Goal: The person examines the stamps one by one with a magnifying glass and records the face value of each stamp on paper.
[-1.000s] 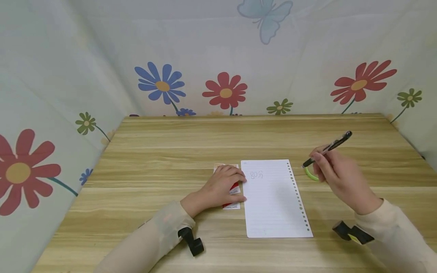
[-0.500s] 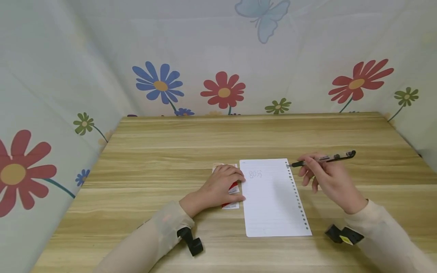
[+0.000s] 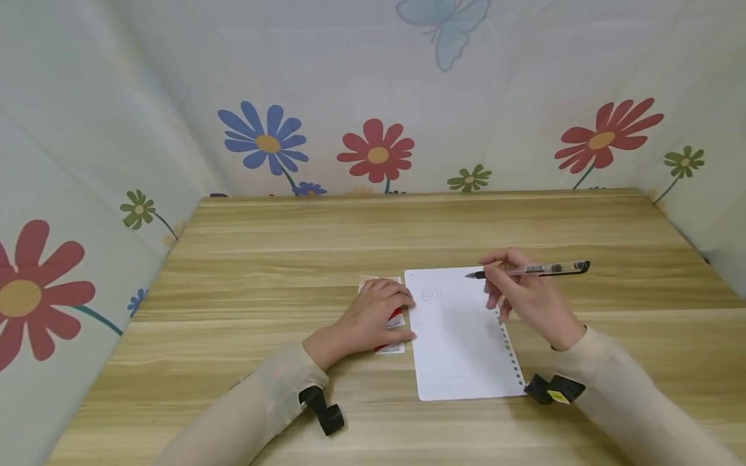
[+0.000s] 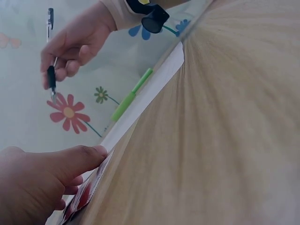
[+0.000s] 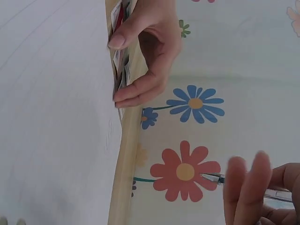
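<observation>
A ruled loose-leaf sheet (image 3: pixel 449 349) lies flat on the wood-grain table (image 3: pixel 291 246), its row of punched holes along the right edge. The left hand (image 3: pixel 373 314) rests at the sheet's left edge, palm down, its forearm reaching in from the sheet's lower left. Its fingers are gently bent and grip nothing; the thumb stands apart from them, so that fingertips and thumb tip meet the sheet's margin at two separate places. Under that hand, just left of the sheet, are red-and-white printed cards (image 3: pixel 392 348), mostly covered.

The right hand (image 3: pixel 527 298) is raised over the sheet's upper right corner, with the forearm slanting in from the sheet's lower right. Thumb and fingers pinch a clear-barrelled gel pen (image 3: pixel 559 268) near its black grip, the other fingers curling in below. In the head view the pen points leftward across the sheet's top part, its capless end to the right of the sheet; the tip is clear of the paper (both wrist views show the gap).

Handwriting (image 3: pixel 432 294), "80分", sits in the sheet's upper left. A light green object (image 4: pixel 124 107) lies beyond the sheet in the left wrist view. Behind the sheet and table hangs a flower-printed cloth (image 3: pixel 524 116).
</observation>
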`<state>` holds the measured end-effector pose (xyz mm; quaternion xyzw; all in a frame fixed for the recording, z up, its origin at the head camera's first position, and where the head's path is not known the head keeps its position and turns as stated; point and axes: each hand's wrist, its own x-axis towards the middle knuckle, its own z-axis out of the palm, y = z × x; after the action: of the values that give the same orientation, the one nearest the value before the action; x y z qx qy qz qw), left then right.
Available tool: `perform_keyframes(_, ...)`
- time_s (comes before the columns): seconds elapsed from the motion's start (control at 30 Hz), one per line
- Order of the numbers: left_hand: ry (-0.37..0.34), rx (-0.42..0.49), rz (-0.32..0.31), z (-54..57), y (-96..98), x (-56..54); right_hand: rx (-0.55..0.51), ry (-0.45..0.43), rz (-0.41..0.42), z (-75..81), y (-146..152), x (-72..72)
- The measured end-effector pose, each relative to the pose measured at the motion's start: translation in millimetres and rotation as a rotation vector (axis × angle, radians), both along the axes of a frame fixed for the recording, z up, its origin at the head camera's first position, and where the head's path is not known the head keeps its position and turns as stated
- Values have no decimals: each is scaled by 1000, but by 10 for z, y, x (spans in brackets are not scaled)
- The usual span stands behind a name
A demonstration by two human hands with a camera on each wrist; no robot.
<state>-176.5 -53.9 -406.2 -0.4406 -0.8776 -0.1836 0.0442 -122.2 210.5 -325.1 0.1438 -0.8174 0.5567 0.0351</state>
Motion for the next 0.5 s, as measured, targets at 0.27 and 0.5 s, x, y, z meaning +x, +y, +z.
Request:
perform_keyframes(0.27,-9,-2,12,9,-10,-4,-29,-32,14,-75,-269,-60)
perform_keyframes(0.5,-7,9,1,2,1,-16,-72,-33,-12,-179,-338,-91)
